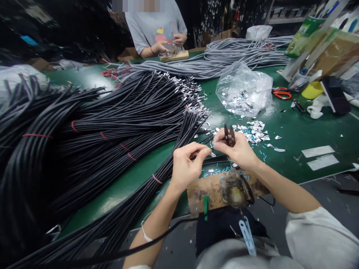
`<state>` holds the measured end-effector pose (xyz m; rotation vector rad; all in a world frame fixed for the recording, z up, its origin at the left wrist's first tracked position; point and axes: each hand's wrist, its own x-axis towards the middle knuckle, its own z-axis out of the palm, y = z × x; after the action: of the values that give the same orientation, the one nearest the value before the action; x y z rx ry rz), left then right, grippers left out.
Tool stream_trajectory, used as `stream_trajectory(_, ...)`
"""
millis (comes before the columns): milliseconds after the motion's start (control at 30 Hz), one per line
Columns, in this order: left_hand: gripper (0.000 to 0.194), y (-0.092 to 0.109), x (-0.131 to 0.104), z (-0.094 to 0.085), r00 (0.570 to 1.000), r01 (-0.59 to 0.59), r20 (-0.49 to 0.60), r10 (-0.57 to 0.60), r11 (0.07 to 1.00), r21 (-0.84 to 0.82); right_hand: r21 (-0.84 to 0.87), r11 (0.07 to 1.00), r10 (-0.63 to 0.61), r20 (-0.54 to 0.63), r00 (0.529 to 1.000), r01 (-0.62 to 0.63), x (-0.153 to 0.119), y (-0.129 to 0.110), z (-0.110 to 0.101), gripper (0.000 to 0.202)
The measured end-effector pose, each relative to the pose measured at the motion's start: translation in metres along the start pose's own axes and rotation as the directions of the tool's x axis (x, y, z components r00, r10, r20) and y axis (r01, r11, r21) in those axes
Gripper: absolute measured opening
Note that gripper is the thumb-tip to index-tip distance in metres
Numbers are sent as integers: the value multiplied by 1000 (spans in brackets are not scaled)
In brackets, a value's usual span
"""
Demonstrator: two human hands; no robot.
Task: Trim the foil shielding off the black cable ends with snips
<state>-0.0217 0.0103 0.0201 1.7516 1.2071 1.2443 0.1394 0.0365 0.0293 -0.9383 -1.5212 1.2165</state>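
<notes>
The left hand [186, 162] pinches finger to thumb, any held piece too small to tell, the right hand [239, 148] just beside it grips dark snips [232, 135], and bundled black cables [160, 172] lie left of both.

**What Is Where on the Table [297, 130]**

A big pile of cables [126, 123] is on the left. A tied bunch [168, 164] lies on its near side — the left hand [186, 164] is just right of that. Farther right is the right hand [237, 147], with snips [230, 136] in it. A board [206, 186] lies nearer than both hands. Behind the right hand are scraps [256, 130], then a bag [244, 89] — scissors [282, 93] lie right of the bag.
</notes>
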Motion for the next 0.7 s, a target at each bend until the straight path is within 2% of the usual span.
stream_trajectory(100,12,-4,1,-2,999,-24,-32,24,1000,0,258,935,217,127,968,-243,5,8,-1,36)
stream_trajectory(200,10,-7,2,-1,997,-32,-73,32,999,-2,331,890,279,146,949,-313,8,14,-2,36)
stream_trajectory(367,14,-9,4,2,997,-36,-65,36,999,8,460,813,289,212,933,-356,5,13,3,36)
stream_trajectory(500,32,-6,6,1,991,114,91,-101,981,-156,481,807,221,295,930,-344,4,14,4,34)
stream_trajectory(600,38,-5,6,-1,975,181,173,-141,954,-239,464,805,195,382,904,-369,4,16,4,37)
stream_trajectory(667,34,-5,7,-2,984,149,133,-119,958,-246,428,818,197,422,885,-386,4,16,6,38)
stream_trajectory(700,30,-5,7,-2,991,125,83,-108,963,-240,394,842,200,404,892,-367,4,16,7,38)
